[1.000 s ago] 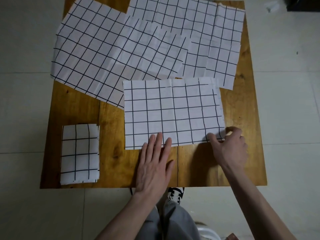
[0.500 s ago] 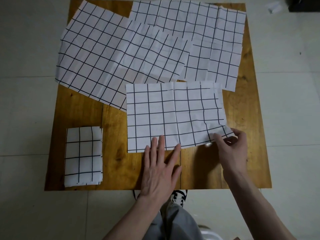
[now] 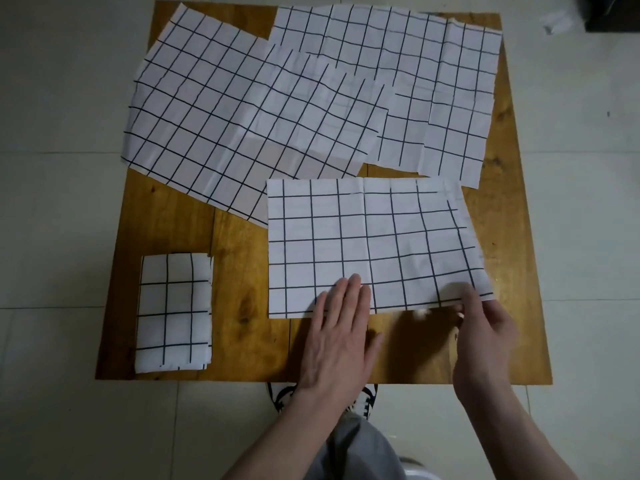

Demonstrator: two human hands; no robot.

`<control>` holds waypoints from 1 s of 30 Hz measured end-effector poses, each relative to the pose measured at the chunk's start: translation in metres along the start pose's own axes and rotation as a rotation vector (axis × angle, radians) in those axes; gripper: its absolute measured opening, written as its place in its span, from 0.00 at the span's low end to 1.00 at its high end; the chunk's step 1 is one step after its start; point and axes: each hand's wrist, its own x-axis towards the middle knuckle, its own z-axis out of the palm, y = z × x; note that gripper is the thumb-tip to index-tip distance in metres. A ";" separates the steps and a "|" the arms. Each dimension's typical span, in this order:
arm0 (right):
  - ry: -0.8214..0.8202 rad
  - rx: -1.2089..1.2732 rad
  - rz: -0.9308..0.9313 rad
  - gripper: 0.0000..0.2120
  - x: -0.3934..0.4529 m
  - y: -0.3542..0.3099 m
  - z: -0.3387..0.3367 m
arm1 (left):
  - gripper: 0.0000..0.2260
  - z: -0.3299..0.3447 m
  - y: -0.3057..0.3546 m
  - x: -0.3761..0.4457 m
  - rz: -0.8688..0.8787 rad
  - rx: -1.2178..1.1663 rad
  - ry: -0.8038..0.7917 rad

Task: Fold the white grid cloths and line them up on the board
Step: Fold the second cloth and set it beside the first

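Lifted cloth corner (image 3: 481, 289) now hides right fingertips.

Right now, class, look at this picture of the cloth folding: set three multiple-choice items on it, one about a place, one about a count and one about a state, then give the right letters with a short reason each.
1. Where on the board does the small folded cloth lie?
A. near left corner
B. far right corner
C. centre

2. How many grid cloths lie on the board in all?
A. two
B. four
C. six

3. What is the right hand doing to the half-folded cloth?
A. resting flat on its middle
B. pinching its near right corner
C. staying off it

Answers: 1 A, since the small bundle sits by the near edge on the left. 2 B, since two open cloths lie at the far side, one half-folded cloth in front and one small folded cloth. 3 B, since the fingers grip that lifted corner while the left hand presses flat on the near edge.
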 end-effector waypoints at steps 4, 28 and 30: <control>-0.012 -0.059 -0.145 0.24 -0.016 -0.004 0.006 | 0.31 -0.003 -0.003 0.001 0.014 -0.024 0.010; -0.586 -0.410 -0.618 0.19 -0.093 0.020 0.092 | 0.36 -0.005 -0.091 -0.039 -0.238 -0.489 0.153; -0.631 -0.458 -0.640 0.20 -0.091 0.030 0.100 | 0.42 -0.006 -0.091 -0.042 -0.227 -0.592 0.191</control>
